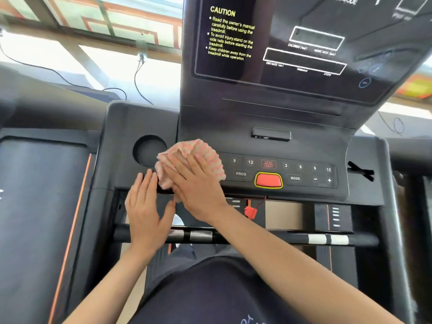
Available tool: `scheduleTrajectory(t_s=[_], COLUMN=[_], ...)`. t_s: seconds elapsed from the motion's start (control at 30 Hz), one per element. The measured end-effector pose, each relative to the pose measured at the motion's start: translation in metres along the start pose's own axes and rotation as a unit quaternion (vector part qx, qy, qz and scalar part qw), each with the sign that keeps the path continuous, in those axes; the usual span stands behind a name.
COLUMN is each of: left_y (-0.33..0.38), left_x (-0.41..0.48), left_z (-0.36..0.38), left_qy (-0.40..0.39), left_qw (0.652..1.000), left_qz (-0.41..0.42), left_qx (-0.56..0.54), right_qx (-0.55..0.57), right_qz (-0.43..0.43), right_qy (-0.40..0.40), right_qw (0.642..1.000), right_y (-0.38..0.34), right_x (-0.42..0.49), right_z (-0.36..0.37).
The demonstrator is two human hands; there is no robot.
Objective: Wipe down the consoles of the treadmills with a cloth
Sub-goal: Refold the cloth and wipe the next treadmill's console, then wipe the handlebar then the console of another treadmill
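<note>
My right hand (194, 183) lies flat with straight fingers, pressing a pink-and-white striped cloth (205, 153) onto the treadmill console (268, 108). The cloth is bunched. Its longer span runs side to side across the button panel, and its ruffled edge fans out beyond my fingertips toward the screen.

My left hand (145, 206) is also relaxed and flat, gripping nothing. Its fingertips rest on the console's near edge, just beside the cloth. A round cup holder (148, 149) sits just beyond those fingertips.

To the right of my right hand are buttons reading 9, 12, a red STOP START, then 3, 6, 9, 12. Below them are PROG, MODE, minus and plus. A large red button (268, 180) with a yellow rim sits between PROG and MODE.

Far above my hands, the dark screen (304, 43) shows "CAUTION" in yellow, then: "Read the owner's manual carefully before using the treadmill", "To avoid injury, stand on the side rails before starting the treadmill" and "Keep children away from the treadmill while operation". The smaller white labels beside this are too blurred to read.

Under my wrists runs a black handlebar (257, 238).
</note>
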State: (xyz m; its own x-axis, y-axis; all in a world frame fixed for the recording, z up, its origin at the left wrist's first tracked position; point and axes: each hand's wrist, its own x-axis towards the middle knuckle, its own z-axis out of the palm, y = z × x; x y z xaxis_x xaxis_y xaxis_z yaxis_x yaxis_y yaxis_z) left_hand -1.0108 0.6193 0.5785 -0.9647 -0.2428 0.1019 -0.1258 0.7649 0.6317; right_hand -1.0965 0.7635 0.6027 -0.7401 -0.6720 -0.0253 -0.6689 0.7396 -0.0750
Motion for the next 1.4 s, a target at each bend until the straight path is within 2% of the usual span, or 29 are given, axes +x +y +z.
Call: scheduleTrajectory(t_s=[0.1,0.37,0.57,0.83,1.07,1.17,1.3,1.4], left_y=[-0.003,0.004,0.031,0.089,0.145,0.170,0.203,0.226], left_x=[-0.003,-0.003,-0.015,-0.040,-0.061,-0.069,-0.080,-0.086], left_z=[-0.003,-0.003,0.007,0.040,0.074,0.086,0.100,0.111], left_qy=[-0.005,0.001,-0.021,-0.048,-0.125,-0.163,-0.206,-0.230], left_qw=[1.000,0.998,0.996,0.990,0.978,0.970,0.959,0.951], left_qz=[0.005,0.058,0.079,0.122,0.150,0.160,0.171,0.179], left_qx=[-0.024,-0.019,-0.019,-0.052,-0.079,-0.085,-0.096,-0.105], right_qx=[0.022,0.080,0.047,0.039,0.033,0.057,0.088,0.173], right_qz=[-0.023,-0.004,0.101,0.161,0.257,0.294,0.302,0.375], right_qy=[-0.011,0.027,0.022,0.008,0.018,0.046,0.149,0.186], right_qw=[0.999,0.996,0.994,0.986,0.966,0.953,0.938,0.891], right_y=[-0.003,-0.004,0.034,0.114,0.185,0.205,0.213,0.206], right_x=[-0.002,-0.027,-0.043,-0.128,-0.207,-0.242,-0.282,-0.307], right_z=[0.007,0.012,0.009,0.016,0.011,0.001,-0.016,-0.024])
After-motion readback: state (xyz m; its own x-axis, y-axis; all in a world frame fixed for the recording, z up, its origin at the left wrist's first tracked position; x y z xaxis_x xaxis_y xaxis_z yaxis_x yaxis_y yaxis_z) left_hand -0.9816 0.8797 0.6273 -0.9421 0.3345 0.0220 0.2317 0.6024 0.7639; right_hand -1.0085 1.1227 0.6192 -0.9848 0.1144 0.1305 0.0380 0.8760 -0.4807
